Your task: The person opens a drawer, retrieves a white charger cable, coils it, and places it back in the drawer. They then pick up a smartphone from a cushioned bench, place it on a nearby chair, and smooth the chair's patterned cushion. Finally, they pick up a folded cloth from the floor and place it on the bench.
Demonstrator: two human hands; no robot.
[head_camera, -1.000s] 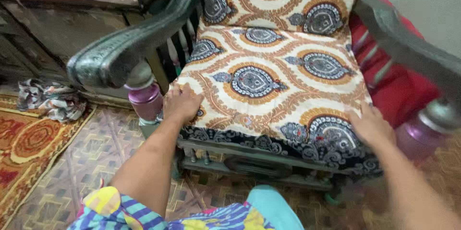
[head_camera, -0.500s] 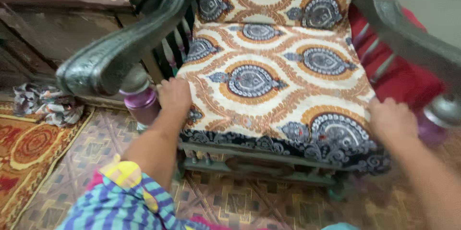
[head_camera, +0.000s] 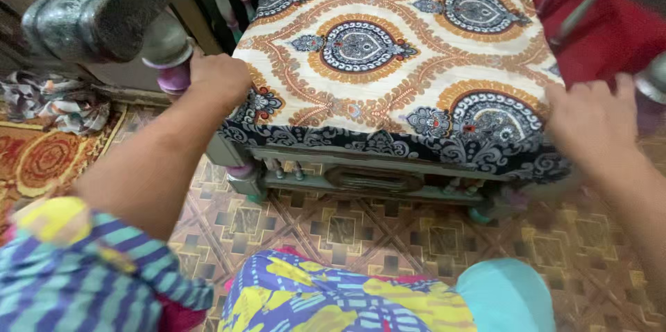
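A wooden armchair stands in front of me with a patterned seat cushion (head_camera: 388, 61) in cream, orange and dark blue. My left hand (head_camera: 220, 77) grips the cushion's front left corner, beside the chair's dark carved armrest (head_camera: 97, 6) and its purple-banded post (head_camera: 170, 61). My right hand (head_camera: 590, 120) holds the cushion's front right corner, where the dark blue border (head_camera: 388, 145) hangs over the seat frame. Both sets of fingers curl over the cushion's edge.
A red cloth (head_camera: 610, 27) lies at the chair's right side. A crumpled printed rag (head_camera: 52, 99) sits on the floor at left, next to an orange patterned rug (head_camera: 41, 165). The floor (head_camera: 361, 228) has brown geometric tiles. My colourful clothing (head_camera: 333, 297) fills the bottom.
The view has moved closer and lower over the seat. Both hands have shifted outward from the cushion's top surface to its front corners.
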